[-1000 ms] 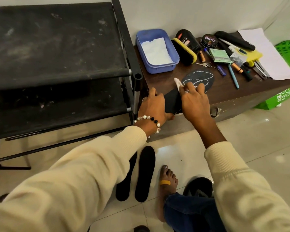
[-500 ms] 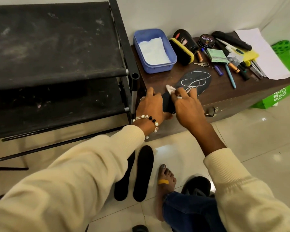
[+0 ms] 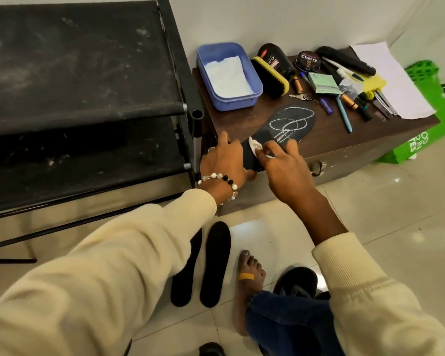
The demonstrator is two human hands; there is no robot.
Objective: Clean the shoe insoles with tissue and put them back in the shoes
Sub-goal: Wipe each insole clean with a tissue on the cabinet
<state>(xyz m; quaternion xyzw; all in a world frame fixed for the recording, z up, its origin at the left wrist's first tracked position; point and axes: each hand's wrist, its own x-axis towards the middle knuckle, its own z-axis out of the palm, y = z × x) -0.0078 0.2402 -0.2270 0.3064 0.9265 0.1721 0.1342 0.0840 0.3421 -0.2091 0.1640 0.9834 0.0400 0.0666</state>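
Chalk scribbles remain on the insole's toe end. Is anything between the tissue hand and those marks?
Nothing visible. The right hand presses the tissue on the insole, bare insole surface leading to the chalk marks. The left hand holds the heel end.

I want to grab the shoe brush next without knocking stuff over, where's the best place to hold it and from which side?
Probably grip the shoe brush across its yellow back, coming from above. It lies on its side between the blue tub and the black polish bottle, with batteries and keys at its near end, so a sideways approach looks crowded. Fingers on the two long edges look safest.
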